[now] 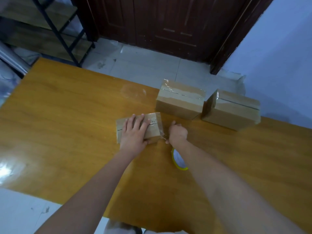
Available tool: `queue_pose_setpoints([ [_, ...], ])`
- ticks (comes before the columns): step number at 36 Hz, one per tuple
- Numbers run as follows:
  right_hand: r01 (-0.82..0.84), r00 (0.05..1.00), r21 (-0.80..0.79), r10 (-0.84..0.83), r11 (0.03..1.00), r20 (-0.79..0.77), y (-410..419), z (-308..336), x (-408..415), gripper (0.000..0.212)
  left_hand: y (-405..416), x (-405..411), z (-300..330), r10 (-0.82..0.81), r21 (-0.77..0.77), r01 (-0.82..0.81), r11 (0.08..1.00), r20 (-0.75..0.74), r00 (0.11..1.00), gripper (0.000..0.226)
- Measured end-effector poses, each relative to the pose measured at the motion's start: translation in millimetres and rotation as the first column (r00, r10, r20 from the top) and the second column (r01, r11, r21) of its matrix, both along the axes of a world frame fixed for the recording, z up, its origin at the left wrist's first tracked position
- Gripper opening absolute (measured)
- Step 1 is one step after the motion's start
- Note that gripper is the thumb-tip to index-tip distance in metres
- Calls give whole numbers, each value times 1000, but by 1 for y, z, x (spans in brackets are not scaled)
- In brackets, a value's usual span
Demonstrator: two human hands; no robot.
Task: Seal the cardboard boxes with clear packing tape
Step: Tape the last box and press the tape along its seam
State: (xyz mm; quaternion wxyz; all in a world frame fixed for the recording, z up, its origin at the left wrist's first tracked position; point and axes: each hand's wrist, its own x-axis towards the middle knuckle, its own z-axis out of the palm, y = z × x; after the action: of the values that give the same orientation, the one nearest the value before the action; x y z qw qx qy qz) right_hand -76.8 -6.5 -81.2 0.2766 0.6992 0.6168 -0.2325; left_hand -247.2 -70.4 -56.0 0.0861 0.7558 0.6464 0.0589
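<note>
A small cardboard box [156, 127] lies on the wooden table [67, 132] near its middle. My left hand [135, 130] lies flat on the box's top, thumb against the near side. Clear tape runs over the box's right end. My right hand [178, 134] is curled just right of the box and pinches the clear tape at the box's lower right corner. A tape roll with a yellow rim [179, 160] lies under my right forearm, partly hidden. Two larger boxes, one at the middle [180, 100] and one at the right [233, 110], stand behind with tape across their tops.
A scrap of clear tape or film [133, 92] is on the table left of the middle box. Beyond the table are a tiled floor, a dark wooden door [168, 22], a black metal shelf [50, 31] at the left and a pale wall at the right.
</note>
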Motion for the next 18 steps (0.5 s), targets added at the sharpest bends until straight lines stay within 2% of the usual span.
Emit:
queue_pose_setpoints([
  [2,-54,999,-4,54,999,-5,0,1,-2,88,0,1,2,1,-18,-1,1000,7,1000,84],
  [5,-114,992,16,115,993,-47,-2,4,1,42,-1,0,5,1,-50,0,999,20,1000,82],
  [7,-80,990,30,83,996,-110,-5,3,5,27,0,0,6,0,-72,2,997,25,1000,81],
  [12,127,933,-84,-148,988,-329,-11,4,21,25,0,0,8,-6,-59,8,998,40,999,81],
  [13,171,911,-96,-195,981,-362,-12,7,25,22,0,0,7,-6,-57,8,998,38,999,81],
  [16,308,827,-127,-331,943,-455,-17,14,35,37,1,-1,4,-3,-58,4,998,29,1000,82],
  [18,343,785,-159,-375,926,-493,-22,16,38,32,-1,-1,1,0,-52,1,999,16,1000,83],
])
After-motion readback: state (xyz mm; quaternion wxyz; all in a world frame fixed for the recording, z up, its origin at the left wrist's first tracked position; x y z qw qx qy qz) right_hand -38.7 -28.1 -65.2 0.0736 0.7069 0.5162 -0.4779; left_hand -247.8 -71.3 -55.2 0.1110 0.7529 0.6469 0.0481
